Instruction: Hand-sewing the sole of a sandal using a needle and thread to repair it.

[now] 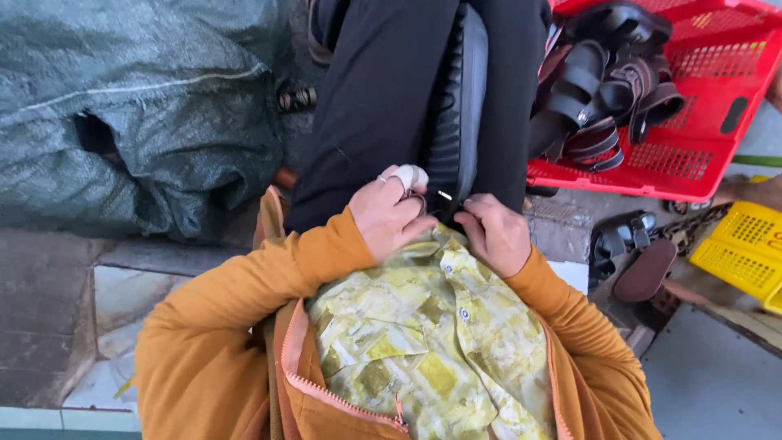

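Both hands meet low against the person's lap, at the near end of a long black ribbed rubber sole (456, 106) that runs away between the black-trousered legs (375, 98). On the left hand (389, 217) the fingers are curled almost closed, a ring on one and a pale bandage round a fingertip, and a pair of small scissors (419, 200) seems hooked in its grip, though the handles are mostly hidden. Just beside it, the right hand (495, 235) is bent into a loose fist with the fingertips pressed to the sole's near edge; what it pinches, if anything, cannot be made out. A short pale sliver (445, 195) shows between the two hands. Right of the sole sits a red plastic slotted crate (700, 155) heaped with dark brown strappy sandals (603, 90). A yellow plastic crate (745, 253) lies further right and nearer. Left of the sole, a grey-green woven sack (138, 114) bulges on the paved ground
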